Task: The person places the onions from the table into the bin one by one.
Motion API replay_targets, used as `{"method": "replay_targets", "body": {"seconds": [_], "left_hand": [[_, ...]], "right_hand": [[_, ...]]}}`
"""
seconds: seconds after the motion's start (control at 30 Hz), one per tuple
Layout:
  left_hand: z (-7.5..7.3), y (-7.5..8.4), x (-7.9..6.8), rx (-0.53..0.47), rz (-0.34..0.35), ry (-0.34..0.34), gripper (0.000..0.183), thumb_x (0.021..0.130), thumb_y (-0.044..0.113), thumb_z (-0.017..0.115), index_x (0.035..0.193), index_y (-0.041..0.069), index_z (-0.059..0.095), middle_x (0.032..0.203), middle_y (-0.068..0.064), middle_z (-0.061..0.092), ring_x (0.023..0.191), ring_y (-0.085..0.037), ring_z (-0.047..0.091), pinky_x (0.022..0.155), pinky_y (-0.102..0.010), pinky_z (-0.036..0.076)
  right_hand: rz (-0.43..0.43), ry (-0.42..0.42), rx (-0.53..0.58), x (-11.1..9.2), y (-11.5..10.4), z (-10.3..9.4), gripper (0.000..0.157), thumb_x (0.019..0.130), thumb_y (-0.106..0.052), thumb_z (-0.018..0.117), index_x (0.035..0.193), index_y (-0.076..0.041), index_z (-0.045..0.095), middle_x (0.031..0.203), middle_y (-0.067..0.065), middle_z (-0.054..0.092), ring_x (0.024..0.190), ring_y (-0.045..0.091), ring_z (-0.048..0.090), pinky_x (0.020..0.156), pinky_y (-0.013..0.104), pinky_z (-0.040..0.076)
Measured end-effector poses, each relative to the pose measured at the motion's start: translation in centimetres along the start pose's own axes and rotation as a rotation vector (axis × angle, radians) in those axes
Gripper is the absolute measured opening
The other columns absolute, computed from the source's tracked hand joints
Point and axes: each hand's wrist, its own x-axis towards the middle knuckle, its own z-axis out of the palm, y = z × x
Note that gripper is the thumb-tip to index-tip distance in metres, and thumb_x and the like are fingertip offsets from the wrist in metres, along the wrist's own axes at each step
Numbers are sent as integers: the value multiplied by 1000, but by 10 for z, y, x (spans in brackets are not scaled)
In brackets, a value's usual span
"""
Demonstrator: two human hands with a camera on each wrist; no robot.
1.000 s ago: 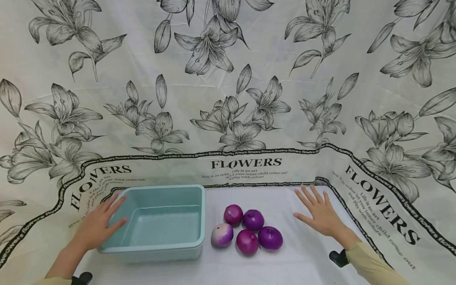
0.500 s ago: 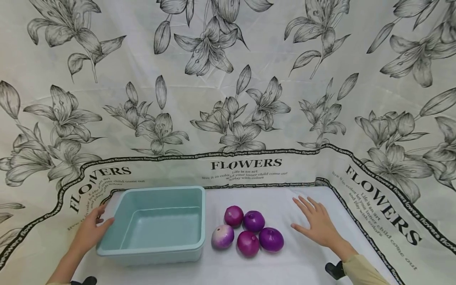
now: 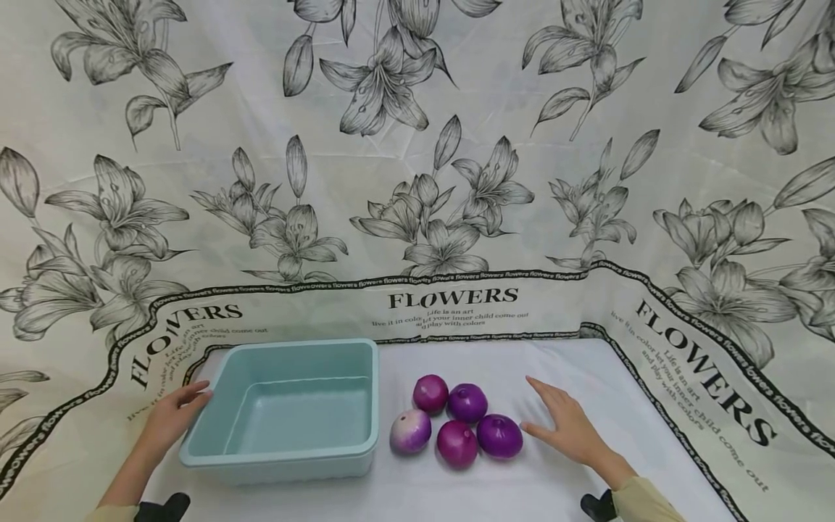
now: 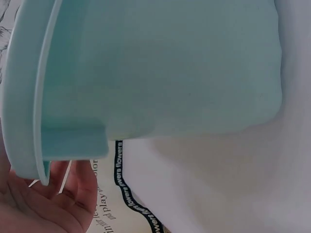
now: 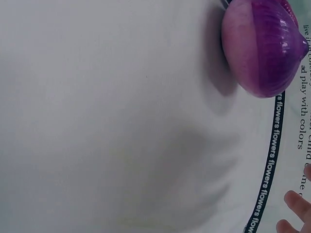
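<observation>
A light blue-green plastic basin [image 3: 306,417] stands on the left. My left hand [image 3: 171,415] holds its left rim; in the left wrist view the fingers [image 4: 80,187] curl under that rim, while the thumb is mostly hidden. Several purple onions are grouped right of the basin: a pale one [image 3: 411,431], a reddish one [image 3: 430,394] and a darker one [image 3: 467,402] among them. My right hand [image 3: 570,426] reaches in from the right with its fingers extended and nothing in it, just beside the rightmost onion [image 3: 499,436]. That onion also looms large in the right wrist view.
A white cloth [image 3: 522,493] covers the table. Flower-printed fabric [image 3: 450,217] with lettering hangs behind and along both sides, meeting the table at its back edge.
My left hand has moved from over the basin's left side to its outer rim and taken hold. My right hand has come left and down, closer to the onions.
</observation>
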Motion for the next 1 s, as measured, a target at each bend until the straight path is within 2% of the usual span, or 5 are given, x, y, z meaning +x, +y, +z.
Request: {"method": "replay_targets", "body": {"seconds": [0.17, 0.3, 0.5, 0.73, 1.0], "left_hand": [[4, -2, 3, -29, -1, 11, 64, 100, 40, 43, 140, -10, 37, 131, -36, 50, 115, -46, 52, 86, -47, 49], [4, -1, 6, -56, -20, 11, 62, 100, 35, 45, 141, -11, 36, 130, -36, 49, 112, -43, 53, 81, -38, 50], [3, -2, 8, -139, -79, -31, 69, 98, 40, 47, 144, -8, 31, 141, -37, 38, 122, -49, 46, 91, -52, 50], [-1, -4, 9, -238, -164, -76, 84, 93, 55, 51, 148, -3, 24, 151, -36, 20, 133, -52, 33, 101, -60, 41], [1, -6, 8, -323, -202, -96, 84, 93, 53, 53, 150, 0, 22, 152, -33, 20, 136, -50, 32, 96, -54, 46]], "right_hand": [[22, -35, 46, -5, -1, 12, 84, 81, -50, 70, 148, -12, 37, 145, 15, 48, 128, 39, 48, 100, 63, 36], [43, -57, 98, -7, -4, 20, 89, 78, -54, 72, 149, -15, 35, 146, 15, 47, 129, 39, 47, 102, 62, 37], [29, -90, 215, -6, -11, 26, 97, 73, -49, 78, 150, -11, 32, 144, 18, 49, 127, 39, 49, 100, 63, 38], [36, -232, 422, -1, -15, 33, 103, 73, -38, 82, 151, -5, 23, 144, 27, 42, 125, 44, 49, 102, 63, 36], [53, -291, 413, 0, -10, 44, 103, 72, -36, 83, 149, -1, 24, 145, 23, 43, 128, 41, 48, 105, 54, 39]]}}
